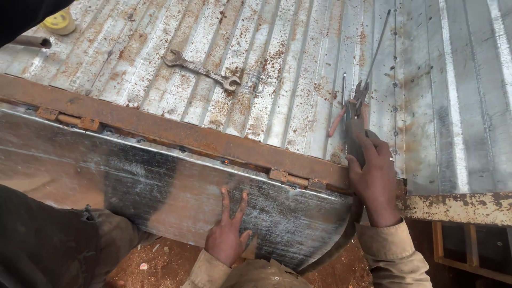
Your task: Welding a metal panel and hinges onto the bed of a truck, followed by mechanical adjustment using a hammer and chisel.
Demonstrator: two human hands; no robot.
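My left hand [228, 234] lies flat with fingers spread against a shiny, sanded metal side panel [160, 186] that hangs below a rusty steel rail [176, 133]. My right hand [375, 178] grips a hand tool with a dark head [354, 120] at the panel's right end, on top of the rail. The tool's jaws rest on the corrugated metal bed [277, 69] next to a thin metal rod [376, 53]. A red-handled screwdriver [338, 118] lies just left of the tool.
A rusty double-ended spanner [201, 69] lies on the corrugated bed, far from both hands. A yellow tape roll [60, 21] and a pipe end [32, 41] sit at the top left. Rusty hinges [290, 177] join panel and rail. Red dirt ground [170, 261] shows below.
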